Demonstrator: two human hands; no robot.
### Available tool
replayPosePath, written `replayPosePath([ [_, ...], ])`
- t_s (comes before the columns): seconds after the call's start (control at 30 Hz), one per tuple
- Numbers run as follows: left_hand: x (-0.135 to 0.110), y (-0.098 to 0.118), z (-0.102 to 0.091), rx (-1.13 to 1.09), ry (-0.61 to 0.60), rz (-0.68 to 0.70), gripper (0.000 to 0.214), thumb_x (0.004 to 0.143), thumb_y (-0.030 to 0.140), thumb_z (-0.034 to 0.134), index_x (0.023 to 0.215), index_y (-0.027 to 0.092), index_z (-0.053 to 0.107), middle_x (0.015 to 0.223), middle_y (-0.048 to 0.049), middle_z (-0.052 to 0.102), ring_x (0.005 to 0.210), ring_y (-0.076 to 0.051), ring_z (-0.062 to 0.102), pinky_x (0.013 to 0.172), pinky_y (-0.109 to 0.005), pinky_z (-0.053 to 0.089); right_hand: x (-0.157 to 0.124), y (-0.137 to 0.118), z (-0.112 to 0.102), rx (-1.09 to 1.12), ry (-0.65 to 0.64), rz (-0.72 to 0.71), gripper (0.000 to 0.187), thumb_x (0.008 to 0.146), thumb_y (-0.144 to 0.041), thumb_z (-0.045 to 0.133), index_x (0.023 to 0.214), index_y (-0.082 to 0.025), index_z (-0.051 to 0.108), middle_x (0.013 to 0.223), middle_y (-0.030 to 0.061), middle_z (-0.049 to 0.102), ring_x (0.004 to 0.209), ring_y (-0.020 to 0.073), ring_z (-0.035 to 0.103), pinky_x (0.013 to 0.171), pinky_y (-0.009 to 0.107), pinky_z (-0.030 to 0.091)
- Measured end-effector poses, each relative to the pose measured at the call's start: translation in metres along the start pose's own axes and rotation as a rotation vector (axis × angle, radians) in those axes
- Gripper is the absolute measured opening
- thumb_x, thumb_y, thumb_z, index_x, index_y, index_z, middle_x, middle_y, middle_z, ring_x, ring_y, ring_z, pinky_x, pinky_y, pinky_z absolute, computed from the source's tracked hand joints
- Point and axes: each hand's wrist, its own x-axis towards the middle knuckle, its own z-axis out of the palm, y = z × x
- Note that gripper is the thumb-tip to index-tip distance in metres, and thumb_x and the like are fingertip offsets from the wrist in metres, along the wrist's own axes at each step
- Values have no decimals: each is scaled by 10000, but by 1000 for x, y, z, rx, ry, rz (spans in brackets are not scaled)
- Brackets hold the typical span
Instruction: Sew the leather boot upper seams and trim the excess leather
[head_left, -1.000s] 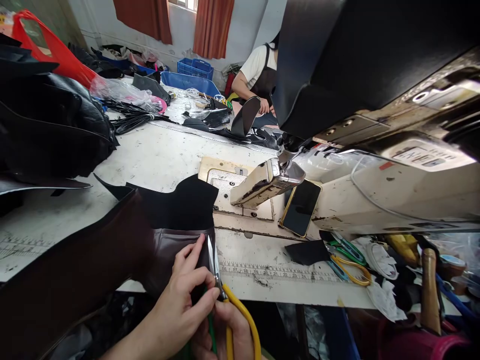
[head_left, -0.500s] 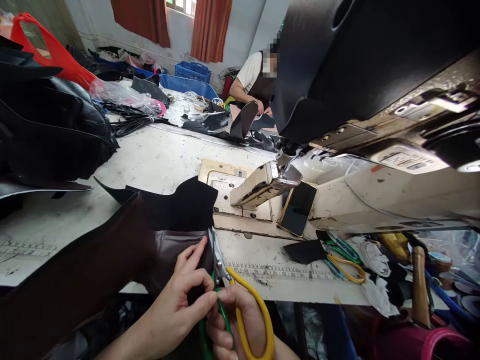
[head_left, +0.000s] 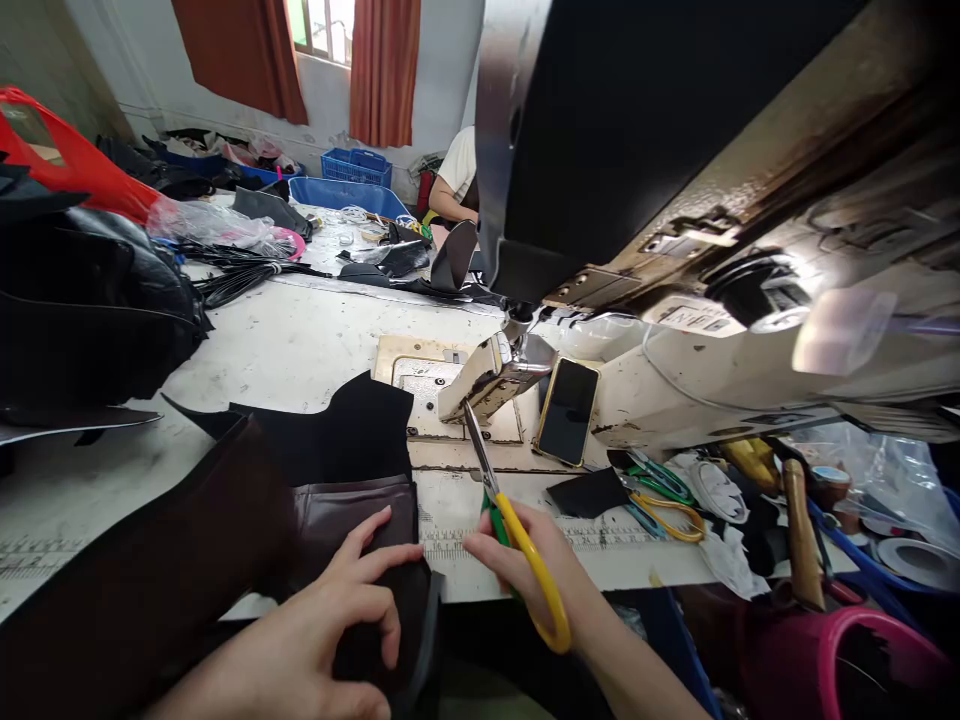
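Note:
My left hand [head_left: 330,620] lies with its fingers spread on a dark brown leather piece [head_left: 217,530], which has a stitched panel near the fingertips. Black material [head_left: 334,440] extends from the piece's far side, towards the sewing machine bed. In my right hand [head_left: 551,565] is a pair of scissors [head_left: 534,555] with one yellow and one green handle. Their blades look closed and point away from me, the tips over the metal plate [head_left: 416,395] beside the machine's arm. The scissors are apart from the leather. Part of the green handle is hidden by my fingers.
A sewing machine head [head_left: 645,130] overhangs the right side. A phone [head_left: 568,410] lies by its base, near a black scrap [head_left: 589,492] and more scissors [head_left: 667,515]. Black leather [head_left: 90,310] is piled at left. A person [head_left: 456,180] sits across the table.
The scissors have come away from the leather's right edge and moved right and forward with my right hand. My left fingers have left the scissors area and spread out on the leather. The view has shifted.

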Motion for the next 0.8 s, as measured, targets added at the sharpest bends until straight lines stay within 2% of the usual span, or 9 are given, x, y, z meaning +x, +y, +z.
replayPosePath([
  [0.1,0,3,-8,55,-18,48,171,730,190,742,814,294,635,1469,42,503,1504,-296,51,1124,-557,346,20,-21,1,-392,46,-104,302,740,-383,737,913,-173,605,819,37,651,733,177,608,640,271,447],
  [0.2,3,5,-7,100,65,108,133,776,171,684,806,288,627,1270,12,635,1481,-282,229,1101,-483,419,44,-43,29,-597,26,-148,290,747,-295,741,958,-174,584,941,76,665,866,237,617,709,303,416],
  [0.3,3,-4,-8,300,260,134,120,833,160,578,804,270,614,1193,-36,662,1361,-285,462,1032,-437,507,58,-54,54,-618,19,-197,244,740,-181,700,940,-163,563,928,88,655,902,257,604,737,312,382],
  [0.43,-13,-33,-16,727,613,154,227,828,193,529,982,260,681,1253,-122,661,1269,-391,539,983,-586,507,54,-46,50,-558,-20,-199,237,710,-184,719,845,-181,525,885,42,632,804,196,580,663,264,363],
  [0.53,-33,-51,-18,707,552,98,456,851,297,588,1307,310,582,1400,-98,582,1261,-350,561,941,-476,563,41,-35,33,-513,-25,-166,257,712,-211,731,799,-191,490,855,18,611,736,165,551,614,248,352],
  [0.6,-39,-53,-20,601,463,40,523,867,323,589,1383,349,508,1500,-58,474,1301,-309,525,959,-416,553,34,-29,28,-498,-6,-150,235,733,-201,708,796,-195,482,839,17,606,728,166,544,614,255,350],
  [0.63,-38,-50,-21,559,432,5,494,874,321,576,1365,352,526,1513,-51,455,1300,-298,528,963,-405,549,32,-27,28,-490,6,-146,226,739,-197,701,798,-196,483,832,19,607,728,170,544,617,260,349],
  [0.7,-28,-37,-26,541,406,-37,331,876,291,539,1186,294,656,1403,-80,583,1201,-297,619,923,-398,572,30,-25,31,-476,25,-150,221,739,-194,699,798,-198,487,820,21,608,727,176,544,620,268,344],
  [0.8,6,-11,-32,662,428,21,242,887,187,454,927,209,692,992,-106,713,894,-266,689,782,-377,588,29,-23,36,-454,30,-186,225,723,-168,702,795,-200,491,809,15,612,727,175,548,623,269,341],
])
